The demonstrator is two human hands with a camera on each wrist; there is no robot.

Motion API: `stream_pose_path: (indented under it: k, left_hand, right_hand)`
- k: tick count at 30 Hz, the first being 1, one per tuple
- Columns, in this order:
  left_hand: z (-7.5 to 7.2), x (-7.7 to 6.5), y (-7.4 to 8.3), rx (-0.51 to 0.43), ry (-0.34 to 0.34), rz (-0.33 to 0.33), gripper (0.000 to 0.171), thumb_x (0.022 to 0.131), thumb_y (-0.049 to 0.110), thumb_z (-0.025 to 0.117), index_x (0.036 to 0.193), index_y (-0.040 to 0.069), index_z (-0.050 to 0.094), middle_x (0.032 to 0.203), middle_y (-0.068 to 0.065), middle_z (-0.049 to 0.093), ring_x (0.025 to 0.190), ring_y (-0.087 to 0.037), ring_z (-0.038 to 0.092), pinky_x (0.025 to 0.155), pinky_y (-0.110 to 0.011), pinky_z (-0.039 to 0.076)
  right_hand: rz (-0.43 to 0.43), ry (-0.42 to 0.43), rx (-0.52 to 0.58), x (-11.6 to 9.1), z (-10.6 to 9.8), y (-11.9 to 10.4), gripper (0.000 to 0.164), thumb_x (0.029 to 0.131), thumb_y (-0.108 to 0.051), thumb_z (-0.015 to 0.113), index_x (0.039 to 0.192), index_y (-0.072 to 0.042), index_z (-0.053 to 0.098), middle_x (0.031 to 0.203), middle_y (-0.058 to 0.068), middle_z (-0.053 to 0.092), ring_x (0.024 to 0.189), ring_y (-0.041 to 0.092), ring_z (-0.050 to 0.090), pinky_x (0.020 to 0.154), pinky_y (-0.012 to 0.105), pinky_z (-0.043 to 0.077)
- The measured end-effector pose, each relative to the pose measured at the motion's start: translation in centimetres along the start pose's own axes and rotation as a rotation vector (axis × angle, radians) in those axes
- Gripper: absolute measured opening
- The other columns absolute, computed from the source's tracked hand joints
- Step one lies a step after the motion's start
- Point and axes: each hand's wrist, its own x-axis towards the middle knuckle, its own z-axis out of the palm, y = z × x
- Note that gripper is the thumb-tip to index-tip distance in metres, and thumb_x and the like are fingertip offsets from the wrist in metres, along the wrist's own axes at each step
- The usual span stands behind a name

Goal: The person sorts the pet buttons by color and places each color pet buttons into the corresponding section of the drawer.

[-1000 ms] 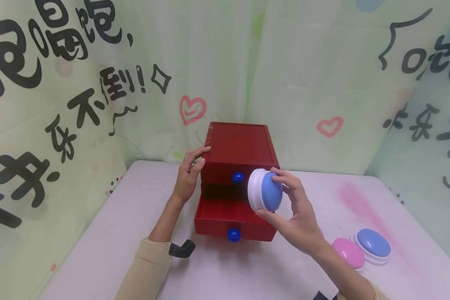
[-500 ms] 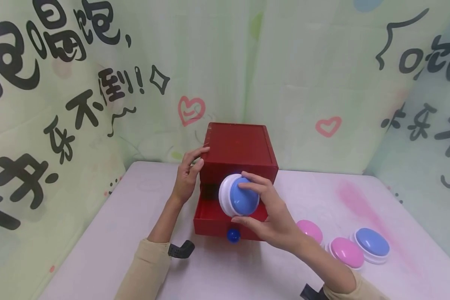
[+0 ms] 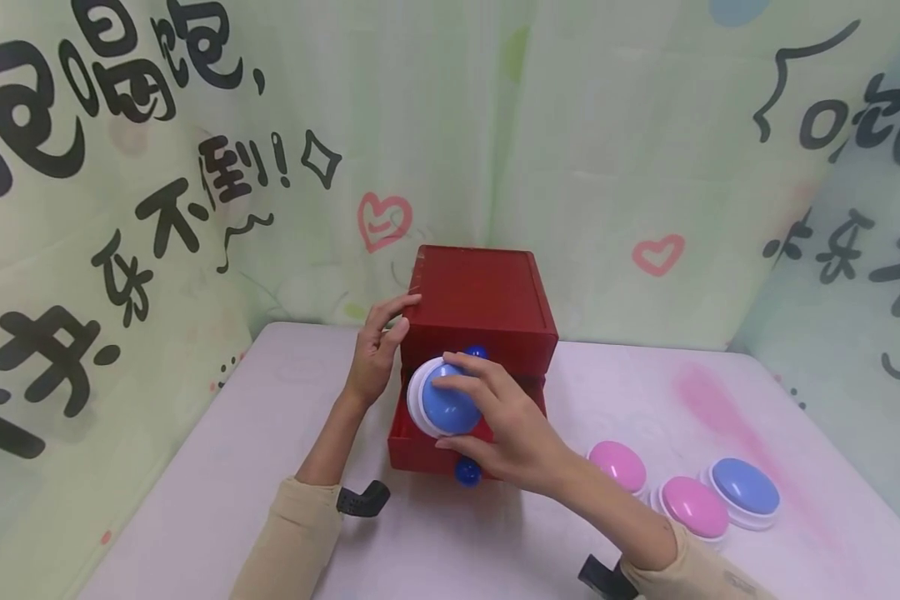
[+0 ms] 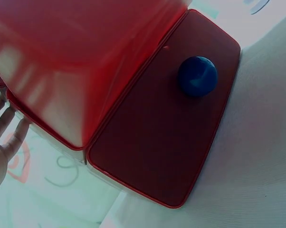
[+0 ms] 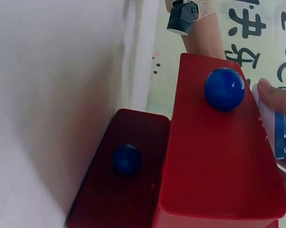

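Note:
A red drawer cabinet (image 3: 480,287) stands on the table with its middle drawer (image 3: 420,450) pulled out; blue ball knobs (image 3: 468,472) are on the fronts. My right hand (image 3: 510,425) pinches a round push button (image 3: 450,404) with a blue dome and white base between thumb and fingers, tilted over the pulled-out drawer. In the right wrist view this button (image 5: 266,118) shows partly behind the drawer front (image 5: 219,161). My left hand (image 3: 375,354) rests its fingertips on the cabinet's upper left side. The left wrist view shows these fingers (image 4: 17,137) against the cabinet's side.
To the right on the white table (image 3: 570,550) lie two pink push buttons (image 3: 693,505) and another blue one (image 3: 746,486). A pale green curtain (image 3: 570,167) with black lettering and pink hearts hangs behind and at both sides.
My right hand has carried the blue push button left, from the cabinet's right side to over the pulled-out drawer. The left hand stays on the cabinet.

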Motion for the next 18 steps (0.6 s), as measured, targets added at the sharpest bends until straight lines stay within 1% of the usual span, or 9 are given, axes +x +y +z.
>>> stream_pose_path:
  k: [5, 9, 16, 18]
  left_hand:
    - [0.03, -0.01, 0.02, 0.017, 0.002, -0.003, 0.044, 0.103, 0.021, 0.046, 0.143, 0.006, 0.057, 0.142, -0.012, 0.052, 0.131, -0.017, 0.045, 0.101, -0.035, 0.047]
    - [0.05, -0.02, -0.09, 0.026, 0.001, 0.000, 0.044, 0.103, 0.021, 0.046, 0.143, 0.007, 0.057, 0.142, -0.011, 0.052, 0.132, -0.017, 0.045, 0.102, -0.039, 0.047]
    - [0.01, 0.02, -0.16, 0.030, 0.008, 0.005, 0.043, 0.104, 0.020, 0.045, 0.143, 0.007, 0.058, 0.142, -0.011, 0.053, 0.131, -0.016, 0.045, 0.103, -0.036, 0.045]
    - [0.01, 0.02, -0.13, 0.026, 0.007, 0.004, 0.043, 0.104, 0.021, 0.045, 0.143, 0.007, 0.058, 0.142, -0.011, 0.052, 0.132, -0.017, 0.045, 0.103, -0.034, 0.045]
  right_hand:
    - [0.022, -0.047, -0.015, 0.39, 0.38, 0.28, 0.076, 0.076, -0.021, 0.091, 0.142, -0.021, 0.053, 0.153, 0.008, 0.047, 0.136, 0.030, 0.050, 0.094, 0.045, 0.057]
    - [0.043, -0.083, 0.001, 0.51, 0.56, 0.49, 0.075, 0.079, -0.024, 0.089, 0.144, -0.021, 0.053, 0.153, 0.008, 0.047, 0.135, 0.028, 0.051, 0.094, 0.043, 0.057]
    - [0.105, -0.164, 0.033, 0.70, 0.64, 0.62, 0.070, 0.085, -0.029, 0.084, 0.147, -0.023, 0.051, 0.155, 0.007, 0.046, 0.137, 0.027, 0.050, 0.096, 0.043, 0.056]
    - [0.126, -0.187, 0.043, 0.68, 0.63, 0.63, 0.068, 0.087, -0.029, 0.082, 0.147, -0.022, 0.052, 0.152, 0.006, 0.049, 0.135, 0.026, 0.051, 0.096, 0.042, 0.056]
